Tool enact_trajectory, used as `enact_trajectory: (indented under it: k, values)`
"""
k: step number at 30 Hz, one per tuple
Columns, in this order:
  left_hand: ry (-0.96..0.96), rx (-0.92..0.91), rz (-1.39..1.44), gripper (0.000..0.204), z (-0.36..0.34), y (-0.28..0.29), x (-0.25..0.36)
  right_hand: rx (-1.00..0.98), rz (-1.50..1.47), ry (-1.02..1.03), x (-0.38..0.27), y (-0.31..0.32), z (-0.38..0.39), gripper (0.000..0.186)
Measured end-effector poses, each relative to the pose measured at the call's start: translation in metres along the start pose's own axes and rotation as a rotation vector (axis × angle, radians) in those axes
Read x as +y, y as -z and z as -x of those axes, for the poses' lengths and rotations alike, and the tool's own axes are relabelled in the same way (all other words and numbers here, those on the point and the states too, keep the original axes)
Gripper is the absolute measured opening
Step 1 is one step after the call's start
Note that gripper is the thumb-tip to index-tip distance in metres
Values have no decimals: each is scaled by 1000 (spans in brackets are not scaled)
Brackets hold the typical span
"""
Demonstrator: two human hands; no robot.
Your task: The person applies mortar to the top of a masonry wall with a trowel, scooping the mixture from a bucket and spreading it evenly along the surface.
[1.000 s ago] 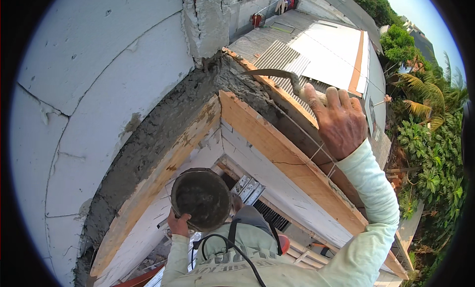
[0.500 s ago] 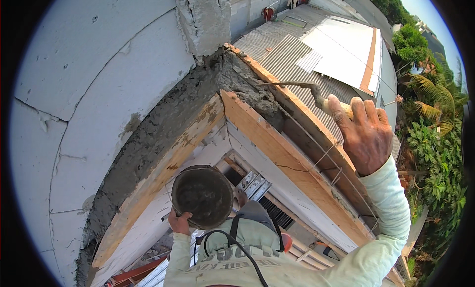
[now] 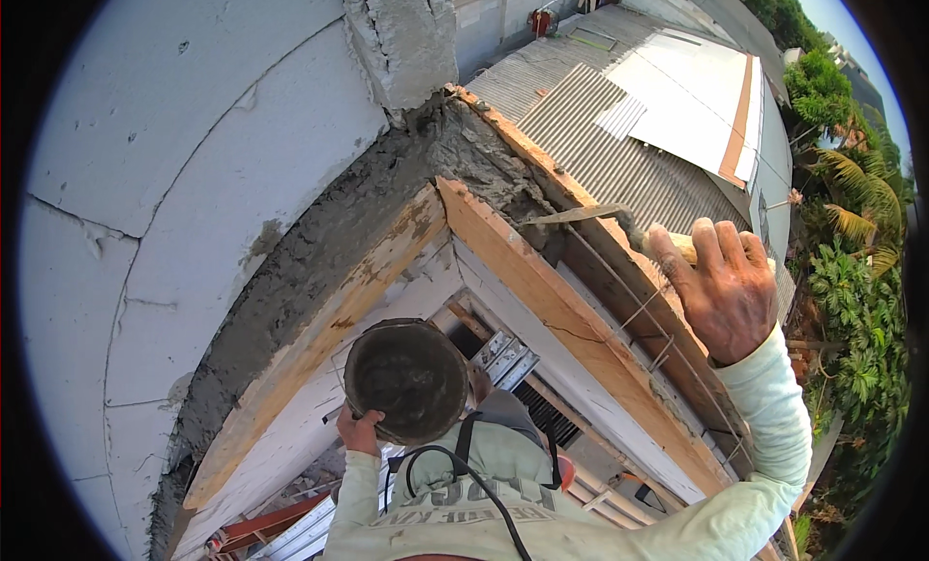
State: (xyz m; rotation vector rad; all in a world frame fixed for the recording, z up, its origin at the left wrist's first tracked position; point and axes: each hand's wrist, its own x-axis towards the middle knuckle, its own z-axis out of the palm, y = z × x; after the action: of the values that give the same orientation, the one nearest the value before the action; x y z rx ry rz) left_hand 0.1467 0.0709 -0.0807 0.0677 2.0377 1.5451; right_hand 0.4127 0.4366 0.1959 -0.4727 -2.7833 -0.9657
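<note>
My right hand (image 3: 721,285) grips the pale handle of a trowel (image 3: 566,217) at the right, its blade reaching left over the formwork trough beside the wet grey mortar (image 3: 484,164) at the corner. Steel bars (image 3: 614,271) run along this trough between the wooden boards (image 3: 513,290). Lower down, my left hand (image 3: 360,428) grips the rim of a dark, mortar-coated bucket (image 3: 404,368), held near my body. The bucket's inside is dark, with grey residue in it.
A white block wall (image 3: 194,174) and rough concrete column (image 3: 397,48) stand left and above. Beyond the formwork lie corrugated roof sheets (image 3: 590,126) and trees (image 3: 856,310). Far below, between the boards, show framing and metal pieces (image 3: 508,358).
My right hand and the trowel have moved right and down, the blade now lower along the right-hand formwork trough. The bucket and my left hand have shifted only slightly.
</note>
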Motion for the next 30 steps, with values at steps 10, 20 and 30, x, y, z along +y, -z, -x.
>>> enact_trajectory:
  k: [10,20,30]
  values:
    - [4,17,12,50,3,-16,12,-22,-23,-192,-19,-3,2,36]
    - [-62,-79,-106,65,-15,-29,4,-33,-161,-386,-24,8,30,51]
    - [-140,-133,-255,61,-34,-55,6,-365,-933,-424,-176,8,49,63]
